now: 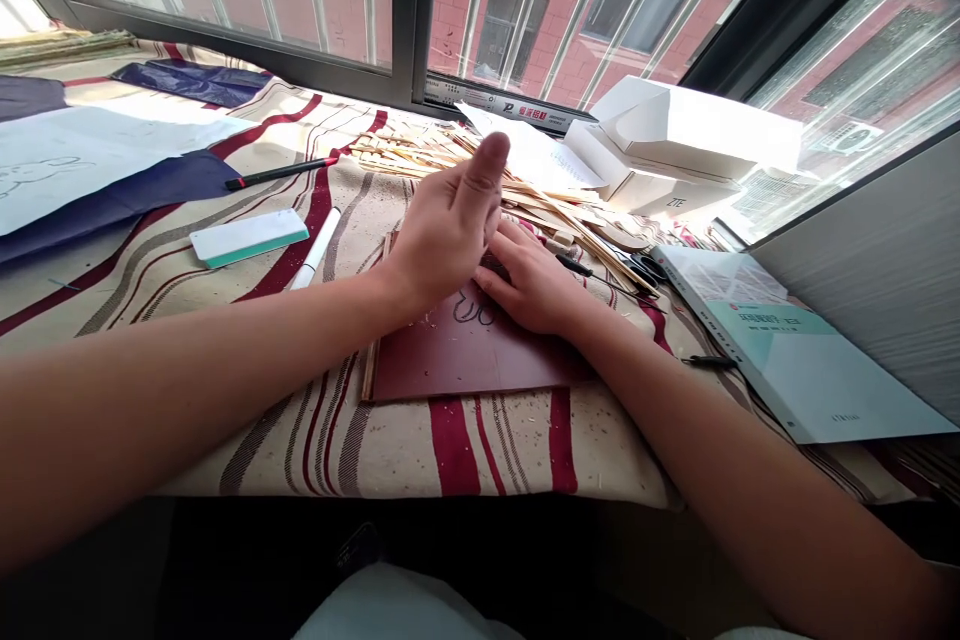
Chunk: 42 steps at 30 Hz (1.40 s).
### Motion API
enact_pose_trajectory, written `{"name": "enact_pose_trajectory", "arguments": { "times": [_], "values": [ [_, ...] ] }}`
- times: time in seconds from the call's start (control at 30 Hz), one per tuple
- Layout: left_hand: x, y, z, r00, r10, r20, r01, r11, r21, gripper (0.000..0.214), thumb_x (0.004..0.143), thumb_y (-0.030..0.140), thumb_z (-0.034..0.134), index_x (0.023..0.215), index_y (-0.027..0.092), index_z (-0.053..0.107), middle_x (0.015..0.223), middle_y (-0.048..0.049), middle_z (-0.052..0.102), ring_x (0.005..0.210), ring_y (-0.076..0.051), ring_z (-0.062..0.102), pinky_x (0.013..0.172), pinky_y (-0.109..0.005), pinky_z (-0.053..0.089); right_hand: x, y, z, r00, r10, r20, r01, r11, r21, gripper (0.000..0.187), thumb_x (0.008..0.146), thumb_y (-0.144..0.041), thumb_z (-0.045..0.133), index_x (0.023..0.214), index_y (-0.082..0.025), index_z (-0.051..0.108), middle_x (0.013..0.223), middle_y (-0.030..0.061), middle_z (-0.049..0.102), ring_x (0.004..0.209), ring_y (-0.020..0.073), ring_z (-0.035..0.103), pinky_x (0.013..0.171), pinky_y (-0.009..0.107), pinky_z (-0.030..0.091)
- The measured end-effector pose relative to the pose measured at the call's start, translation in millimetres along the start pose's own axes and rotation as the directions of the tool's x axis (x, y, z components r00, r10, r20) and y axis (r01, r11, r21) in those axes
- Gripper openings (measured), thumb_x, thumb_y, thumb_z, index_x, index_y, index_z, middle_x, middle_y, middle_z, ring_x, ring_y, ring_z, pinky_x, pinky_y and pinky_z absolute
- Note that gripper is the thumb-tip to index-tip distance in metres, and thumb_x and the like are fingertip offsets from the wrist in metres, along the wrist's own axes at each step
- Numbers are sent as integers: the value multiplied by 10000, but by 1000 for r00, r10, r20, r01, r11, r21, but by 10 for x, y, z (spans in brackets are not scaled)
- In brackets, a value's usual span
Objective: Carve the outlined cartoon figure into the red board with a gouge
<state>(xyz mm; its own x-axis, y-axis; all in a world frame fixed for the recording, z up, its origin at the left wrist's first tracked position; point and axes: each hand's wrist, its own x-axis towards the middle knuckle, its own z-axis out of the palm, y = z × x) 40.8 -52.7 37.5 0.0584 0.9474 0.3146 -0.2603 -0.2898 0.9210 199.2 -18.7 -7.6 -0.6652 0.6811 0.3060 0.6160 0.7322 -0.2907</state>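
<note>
My left hand is closed in a fist with the thumb pointing up, above a reddish-brown board. Whatever its curled fingers may hold is hidden from me. Just to its right, my right hand lies on the board, its thumb and fingers stretched out toward the left hand. The fingertips partly disappear behind the left fist. A curly black line drawing shows on the board between the two hands. Small chips and crumbs are scattered on the board and the striped cloth.
Thin wooden strips pile up behind my hands, near a white box. To the right lie black-handled scissors and a pale book. Leftward are a white marker, an eraser-like block, a black pen and drawing paper.
</note>
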Motion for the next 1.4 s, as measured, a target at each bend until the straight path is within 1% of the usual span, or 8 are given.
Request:
{"name": "enact_pose_trajectory", "arguments": {
  "times": [0.17, 0.3, 0.47, 0.77, 1.03, 1.17, 1.3, 1.4],
  "values": [
    [160, 21, -7, 965, -261, 40, 263, 962, -71, 614, 1151, 457, 366, 589, 213, 318, 432, 79, 274, 327, -28, 227, 360, -174, 161, -3, -8, -20, 1000, -7, 7, 6, 1000, 8, 305, 1008, -312, 476, 1215, -167, 647, 1383, 199, 616, 1297, 367, 568, 1152, 568, 458],
    [252, -14, -62, 919, -380, -103, 356, 914, -196, 608, 1156, 479, 330, 610, 218, 272, 424, 86, 242, 320, -25, 172, 348, -178, 89, 1, -15, -35, 1000, -4, 23, 4, 1000, 25, 331, 1013, -302, 469, 1250, -164, 655, 1382, 184, 628, 1296, 342, 585, 1174, 540, 443],
    [216, -35, -151, 941, -329, -85, 295, 916, -273, 636, 1123, 625, 287, 638, 215, 264, 450, 92, 213, 331, -24, 156, 334, -160, 106, 2, -15, -33, 1000, -8, 11, 8, 1000, 30, 305, 1002, -289, 486, 1236, -189, 654, 1351, 170, 639, 1271, 340, 592, 1157, 542, 454],
    [214, 11, -142, 892, -345, 293, 400, 903, -153, 660, 1104, 655, 330, 613, 214, 326, 463, 81, 222, 331, -27, 168, 345, -157, 137, 6, 6, 5, 1000, -25, -18, 24, 999, -28, 307, 987, -315, 475, 1185, -156, 649, 1314, 205, 649, 1273, 386, 583, 1160, 583, 444],
    [34, -7, -46, 994, -89, -65, 79, 986, -144, 644, 1073, 608, 513, 605, 220, 302, 480, 70, 265, 374, -45, 261, 370, -196, 220, -6, -24, -16, 1000, 18, 2, -18, 1000, 9, 275, 998, -295, 499, 1203, -189, 650, 1369, 173, 633, 1254, 359, 579, 1136, 574, 464],
    [101, -30, -135, 981, -191, 27, 193, 956, -220, 657, 1065, 687, 438, 624, 226, 283, 472, 80, 232, 361, -41, 197, 355, -192, 155, -15, -3, -11, 1000, 4, 3, -4, 1000, 25, 293, 1014, -294, 489, 1240, -190, 644, 1404, 174, 628, 1310, 350, 567, 1156, 574, 450],
    [130, -11, -208, 913, -352, 206, 396, 887, -237, 642, 1116, 631, 308, 627, 216, 315, 471, 91, 214, 343, -29, 149, 351, -167, 113, -18, 19, -5, 1000, 5, 14, -6, 1000, 23, 297, 1012, -317, 492, 1224, -172, 642, 1389, 189, 622, 1291, 357, 573, 1156, 578, 456],
    [130, 42, -248, 900, -335, 280, 403, 884, -237, 638, 1114, 620, 359, 623, 212, 342, 470, 92, 227, 337, -34, 186, 344, -163, 151, -16, 14, -11, 1000, 11, 13, -11, 1000, 10, 315, 1010, -333, 494, 1225, -158, 643, 1387, 199, 621, 1290, 371, 570, 1154, 587, 457]
  ]
}}
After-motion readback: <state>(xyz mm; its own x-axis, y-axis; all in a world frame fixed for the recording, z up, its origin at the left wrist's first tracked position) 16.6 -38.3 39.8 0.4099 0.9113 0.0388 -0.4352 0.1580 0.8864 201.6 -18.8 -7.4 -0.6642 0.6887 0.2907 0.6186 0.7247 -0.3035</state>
